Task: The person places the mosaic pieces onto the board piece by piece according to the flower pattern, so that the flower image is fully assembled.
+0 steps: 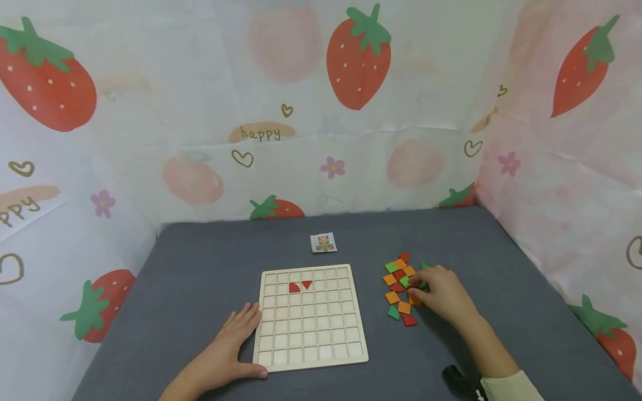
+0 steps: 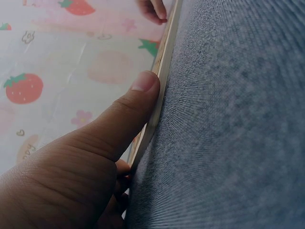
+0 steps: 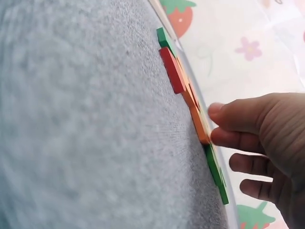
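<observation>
A pale square grid board [image 1: 310, 371] lies on the dark table, with a red quarter-round piece [image 1: 294, 287] and a red triangle [image 1: 307, 284] in its upper cells. My left hand [image 1: 228, 348] rests at the board's left edge, fingers spread and thumb at the near corner; the left wrist view shows the thumb [image 2: 128, 112] along the edge. At the pile of coloured pieces, my right hand [image 1: 446, 295] reaches over an orange piece [image 1: 414, 299]. In the right wrist view its thumb and forefinger are slightly apart beside the pieces, and no held piece shows.
A small patterned card [image 1: 323, 243] lies behind the board. Red, orange and green pieces [image 1: 404, 307] are scattered to the board's right. A black object [image 1: 458, 381] is near the right forearm. Printed cloth [image 1: 311, 167] stands behind the table and at its sides.
</observation>
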Demonstrator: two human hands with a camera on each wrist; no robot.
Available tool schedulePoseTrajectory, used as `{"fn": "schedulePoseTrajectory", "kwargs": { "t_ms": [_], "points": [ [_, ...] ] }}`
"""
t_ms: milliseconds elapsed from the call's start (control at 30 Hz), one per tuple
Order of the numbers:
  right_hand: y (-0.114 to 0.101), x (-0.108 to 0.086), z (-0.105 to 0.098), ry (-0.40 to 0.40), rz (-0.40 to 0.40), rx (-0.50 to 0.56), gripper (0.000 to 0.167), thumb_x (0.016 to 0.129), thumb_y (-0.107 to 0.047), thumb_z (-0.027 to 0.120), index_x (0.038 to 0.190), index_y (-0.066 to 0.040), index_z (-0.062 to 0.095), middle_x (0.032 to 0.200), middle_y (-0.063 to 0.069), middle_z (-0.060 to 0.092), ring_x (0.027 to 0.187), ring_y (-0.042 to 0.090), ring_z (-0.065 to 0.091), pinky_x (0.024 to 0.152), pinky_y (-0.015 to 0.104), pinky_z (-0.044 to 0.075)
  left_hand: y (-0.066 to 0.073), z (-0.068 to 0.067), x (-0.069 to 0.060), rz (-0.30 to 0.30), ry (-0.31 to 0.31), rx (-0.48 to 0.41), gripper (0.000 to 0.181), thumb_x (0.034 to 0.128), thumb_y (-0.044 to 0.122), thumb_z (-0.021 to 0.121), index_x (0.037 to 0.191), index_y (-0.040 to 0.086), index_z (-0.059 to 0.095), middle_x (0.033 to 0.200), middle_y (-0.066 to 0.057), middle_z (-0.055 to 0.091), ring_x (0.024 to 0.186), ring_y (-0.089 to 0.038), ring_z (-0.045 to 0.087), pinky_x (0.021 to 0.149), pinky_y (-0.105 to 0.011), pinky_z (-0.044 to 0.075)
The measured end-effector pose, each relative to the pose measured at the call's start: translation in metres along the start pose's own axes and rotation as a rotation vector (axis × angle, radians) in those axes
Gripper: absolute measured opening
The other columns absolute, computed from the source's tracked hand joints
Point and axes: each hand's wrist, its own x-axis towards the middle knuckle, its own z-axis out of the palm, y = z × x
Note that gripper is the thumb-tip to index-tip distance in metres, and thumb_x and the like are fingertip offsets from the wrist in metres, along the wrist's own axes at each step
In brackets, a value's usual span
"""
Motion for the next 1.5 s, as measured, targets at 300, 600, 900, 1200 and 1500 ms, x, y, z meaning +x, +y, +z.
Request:
{"fn": "schedulePoseTrajectory", "kwargs": {
  "t_ms": [300,600,900,1200,1500],
  "points": [
    [0.001,0.0,0.005,0.014,0.017,0.057,0.015,0.088,-0.025,0.083,0.101,-0.02,0.079,0.093,-0.008,0.07,0.091,0.017,0.056,0.074,0.037,0.051,-0.001,0.0,0.001,-0.015,-0.008,-0.005,0.128,0.0684,0.073,0.079,0.161,0.002,0.027,0.169,-0.015,0.021,0.158,-0.036,0.009,0.11,-0.002,-0.018],
    [-0.001,-0.001,0.007,0.028,0.027,0.002,0.02,0.085,-0.032,0.086,0.1,-0.02,0.079,0.091,-0.008,0.071,0.094,0.022,0.059,0.086,0.051,0.049,0.0,0.0,0.001,-0.011,-0.007,-0.017,0.128,0.0688,0.072,0.08,0.161,0.001,0.027,0.169,-0.015,0.02,0.158,-0.038,0.009,0.109,-0.001,-0.017],
    [-0.004,0.0,0.01,0.055,0.03,-0.03,0.028,0.082,-0.029,0.087,0.104,-0.014,0.078,0.095,-0.001,0.072,0.093,0.026,0.059,0.088,0.054,0.045,0.0,0.001,0.001,-0.009,-0.003,-0.018,0.128,0.0683,0.072,0.08,0.161,0.001,0.027,0.169,-0.015,0.021,0.158,-0.037,0.009,0.109,-0.001,-0.017],
    [-0.004,0.0,0.01,0.027,0.017,-0.043,0.031,0.083,-0.029,0.086,0.109,-0.014,0.077,0.102,0.001,0.073,0.096,0.025,0.059,0.088,0.052,0.044,0.001,0.001,0.0,-0.015,-0.007,-0.018,0.128,0.0684,0.073,0.08,0.161,0.002,0.027,0.17,-0.014,0.02,0.158,-0.037,0.009,0.109,0.0,-0.017],
    [-0.002,0.002,0.012,0.023,0.027,-0.01,0.03,0.085,-0.028,0.085,0.11,-0.013,0.076,0.102,0.001,0.072,0.097,0.025,0.058,0.092,0.053,0.043,0.0,0.002,0.002,-0.021,-0.008,-0.013,0.129,0.0672,0.073,0.08,0.161,0.002,0.027,0.17,-0.014,0.02,0.159,-0.036,0.008,0.109,-0.001,-0.017]
  ]
}}
